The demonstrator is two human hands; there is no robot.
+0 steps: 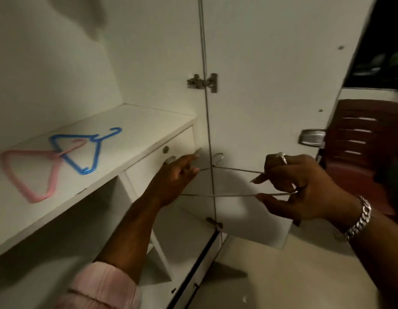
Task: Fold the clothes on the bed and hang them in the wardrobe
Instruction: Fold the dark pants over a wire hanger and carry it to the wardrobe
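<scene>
Wire hanger (229, 181) pinched at its right end by right hand (305, 188); left hand (173, 177) grips its left.

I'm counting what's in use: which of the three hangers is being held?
The metal wire hanger, gripped by both hands; the blue hanger and pink hanger lie on the shelf.

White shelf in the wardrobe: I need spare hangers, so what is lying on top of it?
On the white shelf lie a blue hanger and a pink hanger, overlapping. Its left end is out of frame.

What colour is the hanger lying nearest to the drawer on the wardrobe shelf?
Blue. The blue hanger shows clearly in the head view, overlapping a pink hanger.
</scene>
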